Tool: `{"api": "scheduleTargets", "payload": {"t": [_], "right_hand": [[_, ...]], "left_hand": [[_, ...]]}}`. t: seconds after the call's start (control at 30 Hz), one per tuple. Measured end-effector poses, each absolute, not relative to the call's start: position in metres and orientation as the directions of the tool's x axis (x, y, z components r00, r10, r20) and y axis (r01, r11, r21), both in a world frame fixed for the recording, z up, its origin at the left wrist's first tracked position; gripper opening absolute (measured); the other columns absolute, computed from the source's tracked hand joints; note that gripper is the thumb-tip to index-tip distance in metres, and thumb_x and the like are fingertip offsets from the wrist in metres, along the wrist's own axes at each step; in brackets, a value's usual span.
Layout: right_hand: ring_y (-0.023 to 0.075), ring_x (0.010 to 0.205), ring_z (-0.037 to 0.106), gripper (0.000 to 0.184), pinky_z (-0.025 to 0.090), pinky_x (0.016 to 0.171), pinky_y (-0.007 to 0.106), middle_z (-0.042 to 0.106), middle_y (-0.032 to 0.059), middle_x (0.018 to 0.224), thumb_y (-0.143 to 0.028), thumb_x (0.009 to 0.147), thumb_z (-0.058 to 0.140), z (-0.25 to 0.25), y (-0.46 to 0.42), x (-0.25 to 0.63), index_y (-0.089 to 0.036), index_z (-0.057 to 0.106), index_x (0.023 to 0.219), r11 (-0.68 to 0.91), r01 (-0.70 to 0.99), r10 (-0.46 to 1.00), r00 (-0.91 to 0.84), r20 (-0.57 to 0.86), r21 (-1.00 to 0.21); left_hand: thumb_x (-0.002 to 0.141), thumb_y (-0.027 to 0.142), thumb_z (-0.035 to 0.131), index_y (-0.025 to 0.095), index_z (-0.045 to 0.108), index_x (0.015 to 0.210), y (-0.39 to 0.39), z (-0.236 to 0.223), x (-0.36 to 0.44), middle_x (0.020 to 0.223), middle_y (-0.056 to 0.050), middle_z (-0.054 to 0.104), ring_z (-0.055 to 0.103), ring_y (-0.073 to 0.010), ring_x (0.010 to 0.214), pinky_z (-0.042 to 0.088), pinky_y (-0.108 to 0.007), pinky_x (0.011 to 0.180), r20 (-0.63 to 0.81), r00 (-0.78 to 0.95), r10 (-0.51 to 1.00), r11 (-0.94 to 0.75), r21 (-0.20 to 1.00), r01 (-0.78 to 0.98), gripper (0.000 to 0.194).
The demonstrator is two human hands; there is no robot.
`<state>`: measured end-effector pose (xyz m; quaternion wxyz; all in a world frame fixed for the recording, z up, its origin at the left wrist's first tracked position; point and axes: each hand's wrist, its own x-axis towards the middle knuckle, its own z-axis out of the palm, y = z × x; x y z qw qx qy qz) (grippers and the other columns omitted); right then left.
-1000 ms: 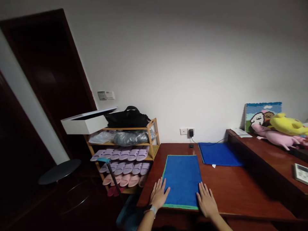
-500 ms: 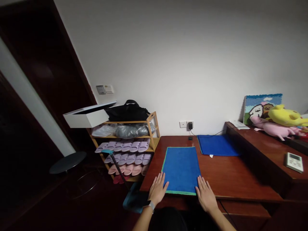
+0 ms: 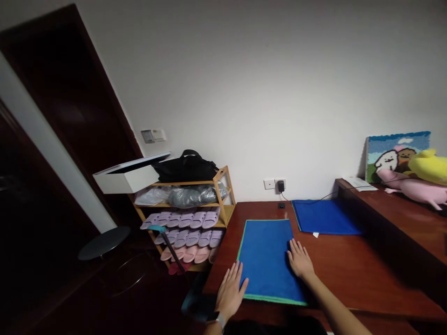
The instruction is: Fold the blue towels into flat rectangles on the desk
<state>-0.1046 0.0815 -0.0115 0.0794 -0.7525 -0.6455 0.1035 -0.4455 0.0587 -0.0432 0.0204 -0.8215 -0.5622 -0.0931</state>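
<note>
A blue cloth (image 3: pixel 267 258) with green edging lies flat and folded on the reddish-brown wooden desk (image 3: pixel 352 270), its layered green edge facing me. My left hand (image 3: pixel 231 288) rests with spread fingers on its near left edge, a watch on the wrist. On the cloth's right edge, about halfway up, lies my right hand (image 3: pixel 301 259), fingers outstretched and palm down. Neither hand grips anything. Farther back on the desk is a second, darker blue folded cloth (image 3: pixel 326 217) with a small white tag at its front edge.
Left of the desk stands a wooden shoe rack (image 3: pixel 223 209) with lilac and pink slippers, a black bag (image 3: pixel 186 166) and a white box (image 3: pixel 127 179) on top. A round stool (image 3: pixel 104 243) is farther left. Plush toys (image 3: pixel 415 186) sit on the raised right ledge.
My right hand has moved up along the cloth's right edge, away from me. My left hand stays at the near left edge. The view has shifted slightly.
</note>
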Motion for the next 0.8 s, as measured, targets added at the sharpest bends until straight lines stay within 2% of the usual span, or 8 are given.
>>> {"api": "scheduleTargets", "payload": {"t": [0.1,0.23,0.3,0.37,0.43,0.5,0.7,0.8], "right_hand": [[0.0214,0.157,0.012,0.067,0.009,0.128,0.041,0.016,0.0012,0.170,-0.044,0.103,0.015,-0.025,0.100,-0.105,-0.013,0.018,0.162,-0.155,0.959,0.987,0.141,-0.074,-0.237],[0.0206,0.158,0.010,0.068,0.006,0.128,0.041,0.013,0.0002,0.171,-0.045,0.103,0.012,-0.036,0.103,-0.104,-0.013,0.014,0.163,-0.162,0.964,0.987,0.153,-0.056,-0.210],[0.0203,0.158,0.009,0.068,0.006,0.128,0.041,0.013,-0.0004,0.171,-0.045,0.102,0.012,-0.036,0.102,-0.104,-0.013,0.013,0.163,-0.166,0.965,0.986,0.156,-0.065,-0.201],[0.0200,0.158,0.010,0.068,0.006,0.128,0.041,0.013,-0.0006,0.171,-0.045,0.102,0.011,-0.035,0.102,-0.104,-0.013,0.013,0.163,-0.170,0.966,0.985,0.159,-0.073,-0.195],[0.0198,0.158,0.010,0.069,0.006,0.128,0.041,0.013,-0.0007,0.171,-0.044,0.102,0.011,-0.035,0.103,-0.104,-0.013,0.014,0.163,-0.170,0.965,0.985,0.158,-0.073,-0.198],[0.0196,0.158,0.009,0.069,0.006,0.128,0.041,0.013,-0.0006,0.171,-0.044,0.102,0.011,-0.036,0.104,-0.105,-0.014,0.014,0.163,-0.172,0.962,0.985,0.161,-0.067,-0.213],[0.0191,0.158,0.010,0.068,0.006,0.128,0.041,0.014,-0.0002,0.170,-0.044,0.101,0.012,-0.037,0.105,-0.104,-0.014,0.014,0.163,-0.175,0.958,0.984,0.165,-0.063,-0.226],[0.0191,0.158,0.010,0.068,0.006,0.128,0.041,0.015,0.0000,0.170,-0.044,0.101,0.013,-0.036,0.105,-0.104,-0.015,0.015,0.163,-0.174,0.958,0.985,0.163,-0.063,-0.230]], "left_hand": [[0.105,0.059,0.026,0.027,0.016,0.163,0.059,-0.044,-0.448,0.169,-0.002,0.023,0.025,-0.0234,0.155,0.028,-0.046,0.126,0.153,0.354,0.923,-0.368,0.076,0.927,0.067],[0.104,0.061,0.024,0.025,0.017,0.163,0.057,-0.037,-0.449,0.170,-0.002,0.020,0.022,-0.0221,0.156,0.025,-0.046,0.127,0.082,0.350,0.933,-0.358,0.120,0.926,0.069],[0.103,0.062,0.025,0.025,0.022,0.163,0.057,-0.031,-0.448,0.169,-0.003,0.024,0.025,-0.0223,0.155,0.026,-0.046,0.127,0.053,0.346,0.937,-0.350,0.141,0.926,0.070],[0.103,0.063,0.028,0.025,0.033,0.160,0.061,-0.023,-0.445,0.166,-0.004,0.035,0.032,-0.0238,0.153,0.029,-0.046,0.126,0.067,0.319,0.945,-0.325,0.146,0.934,0.069],[0.103,0.060,0.029,0.024,0.044,0.155,0.070,-0.014,-0.434,0.161,-0.006,0.045,0.040,-0.0251,0.149,0.032,-0.046,0.124,0.134,0.276,0.952,-0.294,0.135,0.946,0.064],[0.105,0.055,0.027,0.022,0.049,0.152,0.084,-0.005,-0.411,0.160,-0.007,0.047,0.042,-0.0250,0.148,0.033,-0.045,0.124,0.202,0.271,0.941,-0.300,0.130,0.945,0.061],[0.105,0.058,0.016,0.021,0.037,0.158,0.134,-0.011,-0.309,0.167,-0.007,0.031,0.025,-0.0232,0.155,0.022,-0.045,0.128,0.139,0.436,0.889,-0.455,0.168,0.875,0.069],[0.104,0.061,0.015,0.028,0.033,0.160,0.152,-0.024,-0.292,0.168,-0.005,0.029,0.022,-0.0238,0.156,0.019,-0.049,0.128,0.084,0.447,0.891,-0.455,0.183,0.872,0.068]]}}
